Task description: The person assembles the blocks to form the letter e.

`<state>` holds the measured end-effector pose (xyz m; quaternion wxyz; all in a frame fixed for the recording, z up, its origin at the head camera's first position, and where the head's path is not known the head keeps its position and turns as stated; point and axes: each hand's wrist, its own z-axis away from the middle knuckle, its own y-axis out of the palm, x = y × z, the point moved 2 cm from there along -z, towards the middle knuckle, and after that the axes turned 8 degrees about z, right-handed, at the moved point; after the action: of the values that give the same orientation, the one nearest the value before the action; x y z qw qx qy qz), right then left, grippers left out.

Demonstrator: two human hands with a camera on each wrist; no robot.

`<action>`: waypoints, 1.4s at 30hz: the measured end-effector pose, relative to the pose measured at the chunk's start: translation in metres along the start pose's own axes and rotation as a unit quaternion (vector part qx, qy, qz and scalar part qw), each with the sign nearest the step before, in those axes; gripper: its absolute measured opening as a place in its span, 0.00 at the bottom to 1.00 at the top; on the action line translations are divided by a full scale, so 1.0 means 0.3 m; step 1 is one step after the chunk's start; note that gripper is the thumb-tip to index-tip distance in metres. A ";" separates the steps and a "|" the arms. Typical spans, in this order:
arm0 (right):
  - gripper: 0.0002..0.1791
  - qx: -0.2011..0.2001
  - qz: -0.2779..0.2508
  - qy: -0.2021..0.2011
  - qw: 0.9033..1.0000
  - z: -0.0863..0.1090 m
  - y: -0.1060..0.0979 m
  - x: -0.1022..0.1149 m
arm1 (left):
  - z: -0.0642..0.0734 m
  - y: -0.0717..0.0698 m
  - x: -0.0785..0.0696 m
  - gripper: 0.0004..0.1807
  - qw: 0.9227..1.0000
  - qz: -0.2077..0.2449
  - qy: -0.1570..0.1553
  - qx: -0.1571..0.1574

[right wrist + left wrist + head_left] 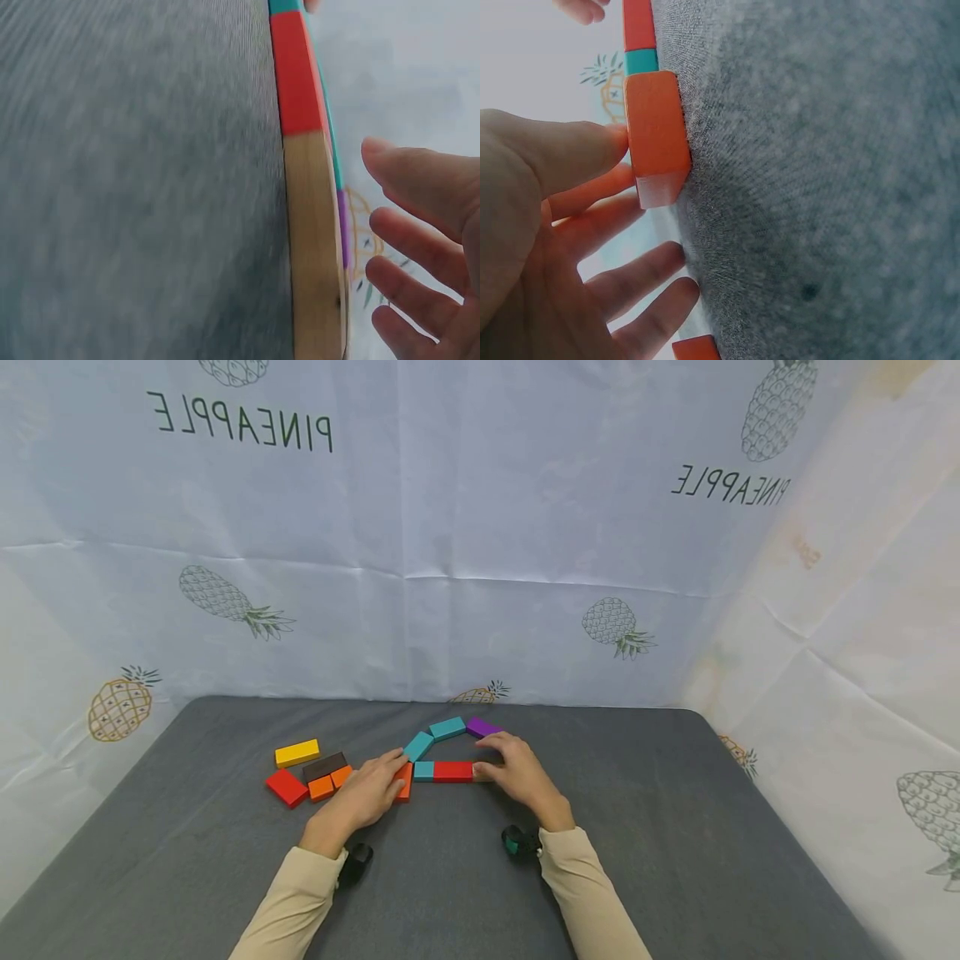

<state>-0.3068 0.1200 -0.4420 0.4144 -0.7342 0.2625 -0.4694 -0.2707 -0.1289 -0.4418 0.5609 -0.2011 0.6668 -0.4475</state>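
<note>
In the head view, my left hand [367, 791] is at the left end of a joined line of blocks. Its thumb and forefinger touch an orange block [658, 124], while the other fingers spread loosely. A small teal block [423, 772] and a red block [453, 772] run rightward from it, followed by a bare wooden block [311, 247] partly hidden in the head view. Over that end is my right hand [519, 774], fingers apart and nothing held. Behind, two teal blocks [447, 728] and a purple block [482, 727] form an arc.
Left of my left hand lie a yellow block [297, 752], a dark brown block [325, 766], a red block [287, 787] and orange blocks [321, 788]. The grey cloth-covered table [675, 860] ends at a pineapple-print curtain [450, 635].
</note>
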 end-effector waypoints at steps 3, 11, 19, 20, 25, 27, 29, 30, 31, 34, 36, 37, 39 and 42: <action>0.21 -0.014 0.004 0.011 1.000 0.012 -0.008 -0.021 | 0.000 0.000 0.003 0.26 1.000 -0.003 -0.001 -0.001; 0.25 -0.029 -0.010 0.056 0.998 0.050 -0.033 -0.078 | 0.004 -0.001 0.006 0.27 1.000 -0.004 -0.001 -0.005; 0.26 -0.036 0.001 0.079 0.996 0.076 -0.054 -0.131 | 0.005 -0.002 0.002 0.28 1.000 0.008 -0.004 -0.007; 0.26 -0.035 0.003 0.078 0.996 0.076 -0.056 -0.133 | 0.005 -0.002 0.002 0.28 1.000 0.009 -0.004 -0.007; 0.25 -0.031 0.016 0.072 0.997 0.075 -0.055 -0.135 | 0.002 -0.003 0.001 0.27 1.000 0.027 -0.011 -0.009; 0.25 -0.026 0.020 0.069 0.997 0.074 -0.053 -0.132 | 0.003 -0.003 0.002 0.25 0.999 0.034 -0.013 -0.011; 0.25 -0.023 0.022 0.069 0.997 0.073 -0.050 -0.130 | 0.005 -0.004 0.003 0.24 0.999 0.038 -0.013 -0.012; 0.24 -0.021 0.022 0.070 0.997 0.073 -0.049 -0.129 | 0.005 -0.004 0.004 0.23 0.999 0.038 -0.012 -0.013; 0.24 -0.019 0.023 0.072 0.997 0.073 -0.048 -0.129 | 0.005 -0.004 0.005 0.22 0.999 0.037 -0.010 -0.013; 0.24 -0.015 0.022 0.077 0.997 0.073 -0.045 -0.128 | 0.004 -0.004 0.007 0.21 0.999 0.035 -0.006 -0.015; 0.24 -0.013 0.020 0.079 0.997 0.073 -0.044 -0.127 | 0.004 -0.004 0.008 0.21 0.999 0.033 -0.004 -0.016; 0.24 -0.012 0.020 0.080 0.996 0.074 -0.043 -0.127 | 0.004 -0.004 0.009 0.20 0.999 0.032 -0.003 -0.017; 0.24 -0.013 0.016 0.082 0.996 0.075 -0.041 -0.126 | 0.003 -0.003 0.010 0.20 0.999 0.030 -0.002 -0.017; 0.24 -0.014 0.013 0.084 0.996 0.077 -0.038 -0.126 | 0.002 -0.002 0.012 0.20 0.999 0.028 -0.001 -0.019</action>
<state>-0.3020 0.1637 -0.4551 0.3862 -0.6946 0.3124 -0.5204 -0.2713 -0.1321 -0.4434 0.5699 -0.1932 0.6804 -0.4182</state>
